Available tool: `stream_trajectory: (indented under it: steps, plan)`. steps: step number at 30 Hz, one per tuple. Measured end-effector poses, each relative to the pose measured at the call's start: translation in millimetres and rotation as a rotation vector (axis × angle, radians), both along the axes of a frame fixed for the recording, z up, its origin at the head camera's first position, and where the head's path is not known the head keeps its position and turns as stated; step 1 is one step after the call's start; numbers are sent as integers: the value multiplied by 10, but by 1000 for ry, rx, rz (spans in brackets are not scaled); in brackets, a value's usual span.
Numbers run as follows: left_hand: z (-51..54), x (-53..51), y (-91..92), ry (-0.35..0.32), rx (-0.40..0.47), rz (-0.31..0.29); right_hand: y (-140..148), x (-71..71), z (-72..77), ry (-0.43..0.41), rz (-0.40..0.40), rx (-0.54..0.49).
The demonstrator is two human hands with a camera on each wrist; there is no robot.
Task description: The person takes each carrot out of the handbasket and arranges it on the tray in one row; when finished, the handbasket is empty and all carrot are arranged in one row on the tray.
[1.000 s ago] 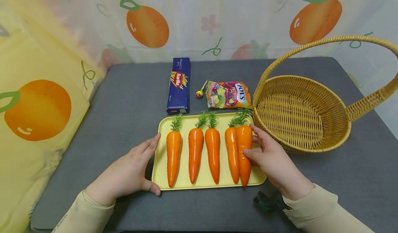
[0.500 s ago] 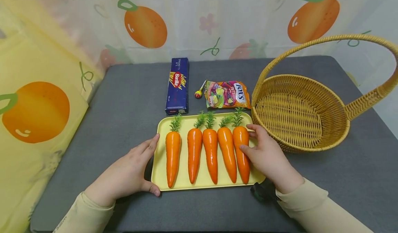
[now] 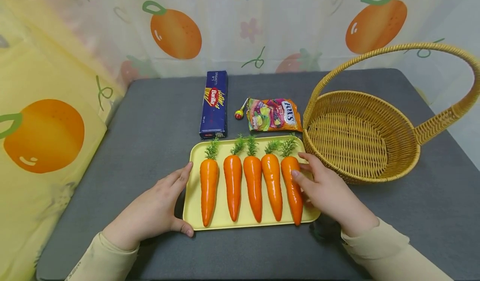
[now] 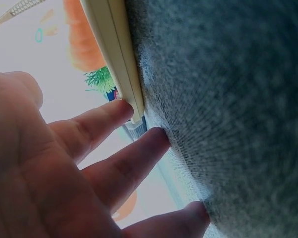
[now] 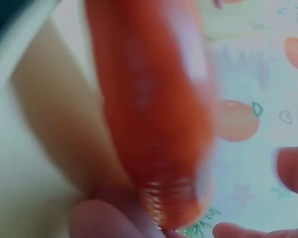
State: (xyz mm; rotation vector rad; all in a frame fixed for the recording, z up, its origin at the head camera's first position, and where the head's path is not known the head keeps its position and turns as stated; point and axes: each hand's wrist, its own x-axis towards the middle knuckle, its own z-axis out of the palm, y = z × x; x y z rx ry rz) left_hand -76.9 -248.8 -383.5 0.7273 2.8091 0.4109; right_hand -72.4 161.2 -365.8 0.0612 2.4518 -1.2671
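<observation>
Several orange carrots with feathery green tops lie side by side on a pale yellow tray (image 3: 221, 226). My left hand (image 3: 153, 208) rests at the tray's left side, fingers extended along its rim and thumb at the near corner. In the left wrist view, the fingertips (image 4: 120, 109) touch the tray edge and the dark tabletop. My right hand (image 3: 330, 191) is beside the rightmost carrot (image 3: 291, 185), thumb over its right side in the head view. The right wrist view shows that carrot (image 5: 154, 99) large and blurred, with the digits spread around it.
A handled wicker basket (image 3: 346, 145) stands right of the tray. Behind the tray lie a blue spaghetti box (image 3: 213, 106), a lollipop (image 3: 240, 112) and a colourful candy bag (image 3: 274, 114). A fruit-print curtain (image 3: 225, 27) hangs along the table's back.
The two rightmost carrots, touching a second ago, now lie apart, the inner one further left. The right hand shifted left, then slightly back right. The left hand stayed put.
</observation>
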Motion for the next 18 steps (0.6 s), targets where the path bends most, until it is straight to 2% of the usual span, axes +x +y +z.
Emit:
stream_trajectory:
  steps: [4,8,14,16,18]
  plan:
    - [-6,-14,-10,-2,-4,-2,94,43,28,-113,-48,-239]
    - [-26,-11,-23,-13,-6,14,185,42,47,-134,-35,-329]
    - [-62,-19,-33,-21,-21,19,260,36,66,-92,51,-338]
    - [-7,-59,2,16,-35,22,246,9,97,-57,101,-305]
    - [102,-140,91,86,-52,30,203,-47,152,16,178,-202]
